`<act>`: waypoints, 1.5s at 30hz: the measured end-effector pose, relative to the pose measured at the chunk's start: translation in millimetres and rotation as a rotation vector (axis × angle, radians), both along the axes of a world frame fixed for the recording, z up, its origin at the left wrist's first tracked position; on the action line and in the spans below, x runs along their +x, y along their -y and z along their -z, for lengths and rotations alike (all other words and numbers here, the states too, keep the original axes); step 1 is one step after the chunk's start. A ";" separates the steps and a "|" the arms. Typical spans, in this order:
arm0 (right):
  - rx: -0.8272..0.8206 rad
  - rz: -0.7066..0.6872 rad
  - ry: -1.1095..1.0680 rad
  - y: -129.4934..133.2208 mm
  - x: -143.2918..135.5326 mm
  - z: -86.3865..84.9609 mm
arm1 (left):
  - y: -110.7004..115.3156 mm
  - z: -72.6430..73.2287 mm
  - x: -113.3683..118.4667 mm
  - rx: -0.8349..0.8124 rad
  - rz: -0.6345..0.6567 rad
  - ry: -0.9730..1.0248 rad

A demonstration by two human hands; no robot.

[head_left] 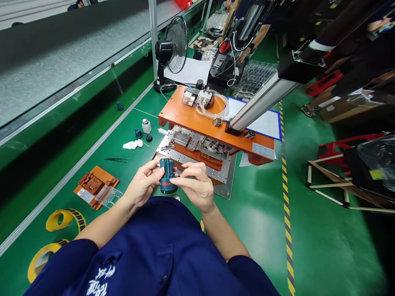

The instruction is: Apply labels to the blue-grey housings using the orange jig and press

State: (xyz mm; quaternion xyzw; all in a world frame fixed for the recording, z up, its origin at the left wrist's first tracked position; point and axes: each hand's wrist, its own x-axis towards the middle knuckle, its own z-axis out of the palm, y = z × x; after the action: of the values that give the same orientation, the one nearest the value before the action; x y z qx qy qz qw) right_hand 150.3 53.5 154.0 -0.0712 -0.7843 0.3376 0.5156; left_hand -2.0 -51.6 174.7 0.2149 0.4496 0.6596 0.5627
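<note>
A dark blue battery pack (pixel 167 176) with red BOSCH lettering stands upright between my hands, close in front of my body. My left hand (pixel 144 181) is closed on its left side, thumb on the front and fingers behind. From the right, my right hand (pixel 196 184) pinches the pack with thumb and fingertips near the lettering; its fingers are bent. Just beyond the hands is an orange press fixture (pixel 216 123) with a metal plate and clamps at its base.
On the green bench at left lie tweezers (pixel 116 159), a white tissue (pixel 132 144), a small bottle (pixel 146 126), an orange jig (pixel 96 187) and yellow label rolls (pixel 58 220). A black fan (pixel 173 49) stands behind. A co-worker's hand (pixel 245 54) shows at the back.
</note>
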 end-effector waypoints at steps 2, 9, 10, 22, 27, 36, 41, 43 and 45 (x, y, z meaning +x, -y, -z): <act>0.001 -0.005 0.009 -1.1 1.1 1.2 | -1.2 0.8 0.5 0.006 0.000 -0.002; 0.017 -0.020 0.025 -1.6 -0.4 2.1 | -4.2 0.7 4.8 -0.008 -0.017 -0.029; 0.013 -0.012 0.019 -2.2 0.1 1.5 | -4.0 0.7 4.7 -0.012 -0.012 -0.020; -0.237 -0.027 0.077 -5.2 13.9 -1.9 | -7.1 -0.4 7.8 -0.045 -0.011 -0.038; -0.341 -0.149 0.232 -4.9 14.4 -14.6 | -9.7 -2.2 13.0 -0.101 -0.049 -0.079; -0.310 -0.188 0.377 -5.8 14.1 -18.5 | -10.7 -0.2 16.8 -0.175 -0.078 -0.121; -0.320 -0.191 0.417 -6.0 13.9 -17.3 | -9.7 3.4 18.0 -0.206 -0.090 -0.122; -0.311 -0.178 0.444 -6.1 14.8 -17.0 | -9.9 4.5 18.7 -0.205 -0.100 -0.138; -0.291 -0.164 0.470 -6.2 15.9 -16.8 | -10.6 4.9 19.5 -0.201 -0.104 -0.170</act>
State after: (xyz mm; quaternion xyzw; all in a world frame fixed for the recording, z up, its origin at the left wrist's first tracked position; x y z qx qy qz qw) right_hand 166.1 59.7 170.8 -0.1572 -0.8286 0.4615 0.2751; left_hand 17.5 -41.1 169.7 0.1888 0.5701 0.6189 0.5063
